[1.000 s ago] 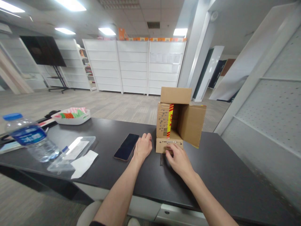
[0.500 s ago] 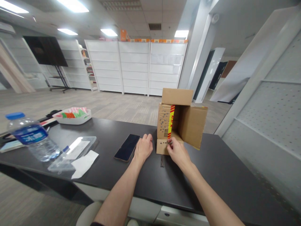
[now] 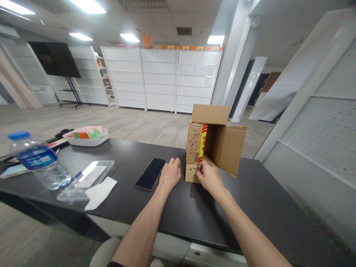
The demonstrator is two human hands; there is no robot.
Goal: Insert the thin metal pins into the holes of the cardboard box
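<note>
A cardboard box with its flaps folded out stands on the dark table. Its side has many small holes or studs, and a yellow-and-red tape strip runs along the edge. Thumb and fingers of my right hand are pinched together against the box's lower front flap, by a row of small dark holes. Whatever lies in that pinch is hidden. My left hand rests on the table between the phone and the box, loosely bent and holding nothing visible. A few thin metal screws or nails lie below the flap.
To the left are a clear plastic case, a white paper and a water bottle. A white basket with colourful contents sits at the far edge. A perforated panel rises on the right.
The fingers of my right hand have shifted slightly at the flap, and the small thing seen at their tips is now hidden. My left hand keeps its place.
</note>
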